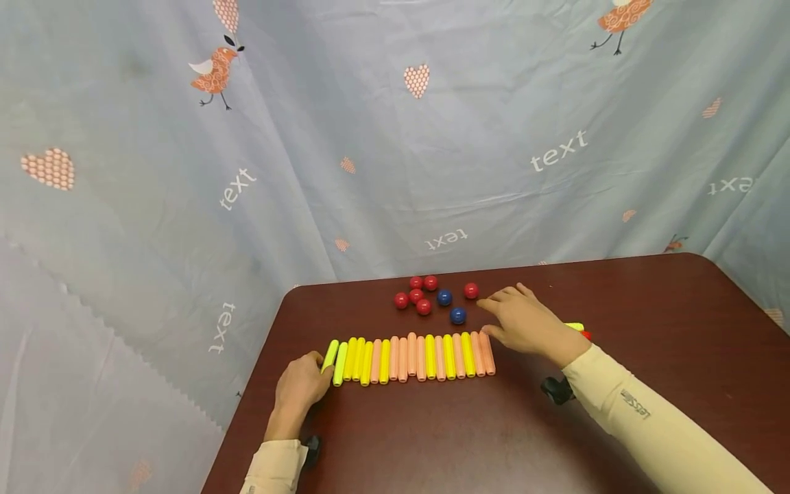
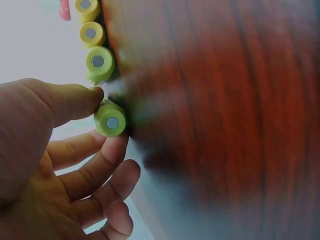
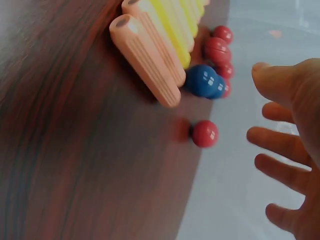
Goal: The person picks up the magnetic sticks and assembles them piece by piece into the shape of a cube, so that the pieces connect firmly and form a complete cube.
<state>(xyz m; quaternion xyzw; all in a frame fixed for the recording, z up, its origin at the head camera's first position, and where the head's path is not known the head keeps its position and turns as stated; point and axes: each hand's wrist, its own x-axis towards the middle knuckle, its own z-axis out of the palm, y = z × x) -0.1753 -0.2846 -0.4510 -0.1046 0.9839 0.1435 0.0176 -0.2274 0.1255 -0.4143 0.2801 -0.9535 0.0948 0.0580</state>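
Observation:
A row of magnetic sticks, peach, yellow and green with metal end discs, lies side by side on the table. At its left end my left hand (image 1: 300, 384) pinches a yellow-green stick (image 2: 111, 121) between thumb and fingers. Beside that stick lies another green stick (image 1: 341, 364). My right hand (image 1: 524, 320) is past the right end of the row, fingers spread and holding nothing. Closest to it are the last peach stick (image 3: 146, 62) and a red ball (image 3: 205, 133).
Behind the row sit several red balls (image 1: 416, 296) and two blue balls (image 1: 457, 315). Partly hidden behind my right wrist are a yellow stick (image 1: 575, 326) and a red piece (image 1: 586, 335). The dark wooden table (image 1: 395, 439) ends at a patterned curtain (image 1: 382, 171).

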